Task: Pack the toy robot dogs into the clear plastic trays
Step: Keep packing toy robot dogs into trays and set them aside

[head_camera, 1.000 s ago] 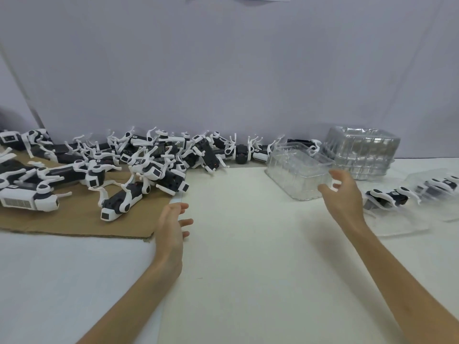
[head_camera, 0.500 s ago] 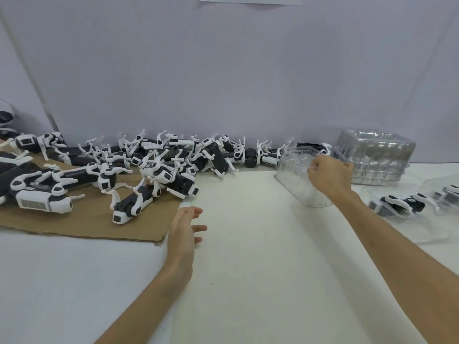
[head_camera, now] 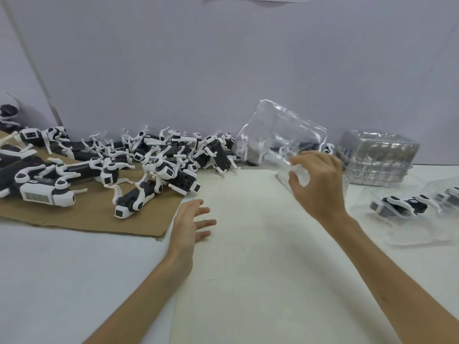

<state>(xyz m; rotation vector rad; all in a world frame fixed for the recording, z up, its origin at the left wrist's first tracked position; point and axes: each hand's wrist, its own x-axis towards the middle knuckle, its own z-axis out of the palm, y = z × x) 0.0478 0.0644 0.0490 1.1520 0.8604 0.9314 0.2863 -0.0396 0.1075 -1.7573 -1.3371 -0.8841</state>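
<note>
Head: one tray aloft, two hands.

I count two hands, one hand-held clear tray, one tray stack, two packed trays, one cardboard sheet, and toy robot dogs too tangled to number.
</note>
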